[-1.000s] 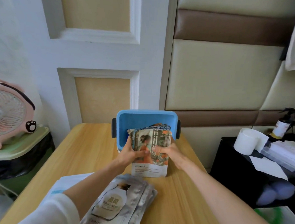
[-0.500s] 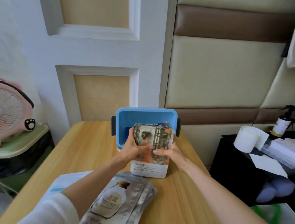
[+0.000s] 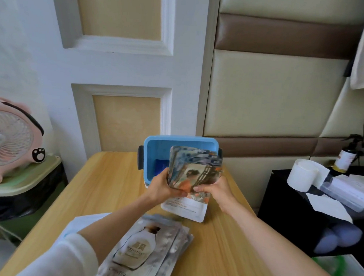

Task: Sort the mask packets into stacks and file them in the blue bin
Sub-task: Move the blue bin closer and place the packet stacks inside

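Pale wooden table (image 3: 224, 244) fills the foreground, and nearest the camera a fanned pile of silver mask packets (image 3: 142, 255) lies flat on it, printed with a cream bottle, partly under the left forearm in its white sleeve (image 3: 67, 258). A light blue and white packet (image 3: 83, 221) lies just left of that pile. Farther out, both hands grasp a stack of illustrated mask packets (image 3: 194, 169) held upright and tilted a little. The left hand (image 3: 162, 187) clasps its lower left edge, and the right hand (image 3: 214, 190) clasps the lower right, fingertips (image 3: 197, 188) curled onto the front face. The stack's white bottom end hangs below the fingers, close above the table; its top rises in front of the blue bin (image 3: 155, 153), covering the right part of the opening. The bin stands at the table's far edge against a panelled wall. A pink fan (image 3: 10, 138) sits off to the left, a white paper roll (image 3: 300, 174) and spray bottle (image 3: 345, 157) to the right
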Motion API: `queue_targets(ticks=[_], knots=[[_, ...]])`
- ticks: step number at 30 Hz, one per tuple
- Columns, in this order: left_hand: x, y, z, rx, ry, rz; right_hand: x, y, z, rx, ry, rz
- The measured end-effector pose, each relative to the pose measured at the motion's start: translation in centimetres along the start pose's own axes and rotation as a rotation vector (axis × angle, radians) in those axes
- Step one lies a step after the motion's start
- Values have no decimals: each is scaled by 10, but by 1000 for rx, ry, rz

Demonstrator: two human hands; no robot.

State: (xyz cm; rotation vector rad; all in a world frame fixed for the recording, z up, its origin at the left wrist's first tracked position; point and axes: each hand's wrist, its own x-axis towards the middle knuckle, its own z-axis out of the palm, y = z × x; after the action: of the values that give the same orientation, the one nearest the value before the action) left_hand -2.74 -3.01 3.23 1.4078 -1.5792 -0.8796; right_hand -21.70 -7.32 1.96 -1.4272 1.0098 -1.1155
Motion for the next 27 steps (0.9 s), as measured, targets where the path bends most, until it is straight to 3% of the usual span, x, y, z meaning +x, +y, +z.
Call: queue_targets(ticks=[4, 7, 12, 16, 19, 24, 27], knots=[[2, 30, -13, 53, 27, 93, 8, 10, -9, 248, -16, 89], [12, 47, -25, 390, -4, 171, 12, 9, -21, 399, -53, 101], [27, 66, -30, 951, -158, 254, 3, 11, -39, 31, -119, 70], [32, 62, -20, 1133, -249, 308, -10, 18, -36, -179, -181, 89], [33, 41, -22, 969, -252, 241, -15, 15, -27, -166, -189, 63], [9, 3, -48, 102, -123, -41, -15, 15, -24, -148, -135, 92], [-9, -21, -41, -2, -252, -152, -19, 19, -22, -164, -147, 81]])
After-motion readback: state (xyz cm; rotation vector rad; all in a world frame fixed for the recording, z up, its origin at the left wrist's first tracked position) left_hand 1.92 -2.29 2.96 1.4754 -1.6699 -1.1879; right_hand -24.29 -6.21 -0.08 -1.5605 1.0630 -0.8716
